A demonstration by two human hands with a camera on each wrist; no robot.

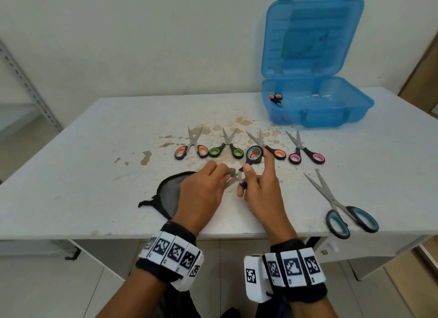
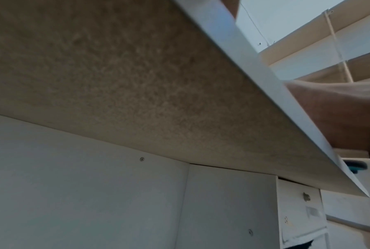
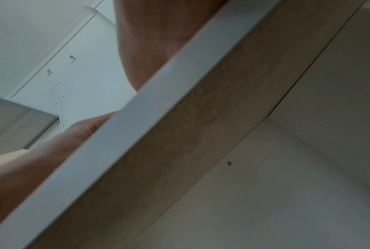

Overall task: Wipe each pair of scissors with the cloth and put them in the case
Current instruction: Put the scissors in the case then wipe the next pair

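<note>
My right hand (image 1: 248,179) grips a small pair of blue-handled scissors (image 1: 248,160) by the handle, just above the table, with the index finger stretched along the loop. The fingers of my left hand (image 1: 226,175) pinch its partly open blades. A grey cloth with a black border (image 1: 169,191) lies on the table under my left hand; whether a fold of it sits between fingers and blades I cannot tell. The open blue case (image 1: 355,109) stands at the back right with orange-handled scissors (image 1: 276,99) inside. Both wrist views show only the table's underside and front edge.
A row of small scissors lies beyond my hands: orange (image 1: 192,148), green (image 1: 226,148), orange (image 1: 272,149), pink (image 1: 305,153). Large blue-handled scissors (image 1: 343,208) lie near the front right edge. Brown stains mark the white table (image 1: 83,163). A metal rack (image 1: 28,85) stands at left.
</note>
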